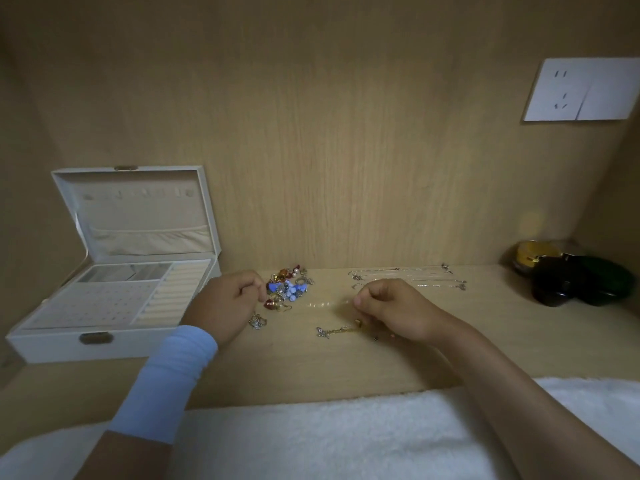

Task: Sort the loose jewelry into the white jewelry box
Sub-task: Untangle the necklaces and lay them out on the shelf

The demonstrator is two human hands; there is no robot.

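The white jewelry box point(52, 344) stands open at the left, lid up, with ring rolls and a holed earring panel inside. A pile of colourful loose jewelry point(287, 287) lies at the back middle of the wooden shelf. My left hand point(227, 303), with a light blue sleeve on the wrist, has curled fingers pinching at the pile's left edge. My right hand point(391, 308) pinches the other end of a thin chain point(323, 304) that glints between both hands. A gold bracelet with a silver charm point(334, 330) and a silver earring pair point(257, 321) lie in front.
Several thin necklaces point(408, 277) lie stretched out at the back right. Dark glossy objects and a yellow-lidded jar point(571, 278) fill the right corner. A wall socket point(581, 90) sits high on the back panel. A white towel point(346, 441) covers the near edge.
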